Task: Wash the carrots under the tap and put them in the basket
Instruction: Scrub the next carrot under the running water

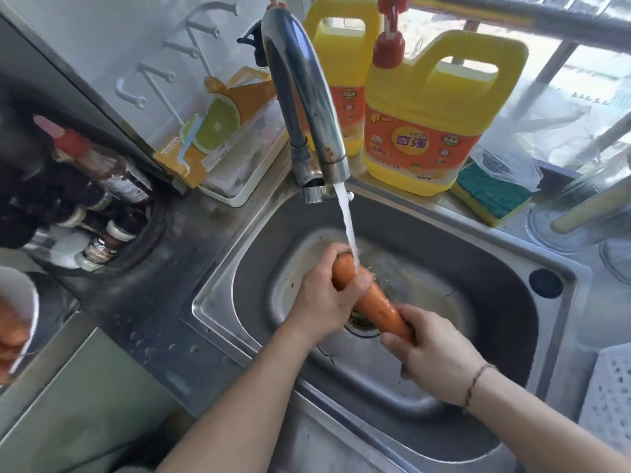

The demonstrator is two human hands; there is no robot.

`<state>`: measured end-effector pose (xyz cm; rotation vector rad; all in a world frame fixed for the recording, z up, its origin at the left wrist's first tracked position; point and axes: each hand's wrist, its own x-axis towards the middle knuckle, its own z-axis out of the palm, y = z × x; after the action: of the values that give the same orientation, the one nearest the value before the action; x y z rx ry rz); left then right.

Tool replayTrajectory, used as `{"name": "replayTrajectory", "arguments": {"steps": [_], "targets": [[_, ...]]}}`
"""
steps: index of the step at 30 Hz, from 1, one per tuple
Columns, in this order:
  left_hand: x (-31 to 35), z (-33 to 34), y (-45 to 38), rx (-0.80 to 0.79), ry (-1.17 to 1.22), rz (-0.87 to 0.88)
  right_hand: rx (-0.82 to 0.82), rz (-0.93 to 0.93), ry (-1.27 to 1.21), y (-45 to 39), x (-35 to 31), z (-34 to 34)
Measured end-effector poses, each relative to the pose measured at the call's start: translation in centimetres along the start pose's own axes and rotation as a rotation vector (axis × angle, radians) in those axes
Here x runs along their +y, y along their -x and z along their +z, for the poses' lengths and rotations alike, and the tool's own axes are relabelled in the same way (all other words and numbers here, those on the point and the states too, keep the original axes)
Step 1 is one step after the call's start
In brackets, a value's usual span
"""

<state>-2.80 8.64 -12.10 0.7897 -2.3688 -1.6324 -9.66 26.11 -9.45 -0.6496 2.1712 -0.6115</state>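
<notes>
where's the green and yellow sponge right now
In the head view, the sponge lies on the ledge behind the sink, right of the nearer yellow detergent jug.

I am seeing daylight coming through the window [580, 73] behind the metal bars [546, 68] | white wall [112, 32] carrying a hook rack [164, 59] | wet steel table [164, 319] reflecting light | two yellow detergent jugs [440, 110] and a sponge [491, 196] sitting on the ledge | bottles [99, 186] crowding the left.
</notes>
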Motion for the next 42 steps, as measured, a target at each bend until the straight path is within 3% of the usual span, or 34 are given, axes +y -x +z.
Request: {"name": "replayTrajectory", "arguments": {"steps": [4, 6, 8, 10, 16, 20, 23, 28, 34, 42], "targets": [[-0.7, -0.4, -0.7, 0.016, 0.081, 0.05, -0.035, 0.004, -0.16, 0.2, -0.5, -0.6], [-0.8, -0.7, -0.7, -0.074, 0.132, -0.015, 0.02, 0.023, -0.061, 0.2, -0.4, -0.7], [-0.6, -0.9, -0.7, -0.142, 0.015, -0.03, 0.078, 0.044, 0.103, 0.3, -0.9, -0.8], [-0.5, -0.8, -0.8, -0.108, -0.068, -0.001, 0.104, 0.049, 0.166, 0.6, -1.4, -0.6], [-0.9, -0.3, -1.1, 0.048, 0.081, 0.057, 0.092, 0.029, 0.107, 0.7, -2.0, -0.5], [-0.9, -0.7, -0.6, -0.177, 0.211, -0.037, 0.093, 0.061, 0.143, 0.8, -1.4, -0.8], [-0.4, -0.9, -0.5, -0.256, 0.267, -0.018, 0.101, 0.079, 0.079, 1.0, -1.1, -0.8], [0.1, -0.6, -0.7, -0.212, 0.449, -0.07, 0.133, 0.061, 0.119, 1.0, -1.0, -0.8], [0.3, -0.3, -1.1, -0.104, 0.368, -0.108, 0.129, 0.057, 0.158, 0.8, -1.8, -0.3], [-0.1, -0.9, -1.0, -0.248, 0.466, -0.073, 0.101, 0.088, 0.081, 0.7, -1.5, -1.0]]}}
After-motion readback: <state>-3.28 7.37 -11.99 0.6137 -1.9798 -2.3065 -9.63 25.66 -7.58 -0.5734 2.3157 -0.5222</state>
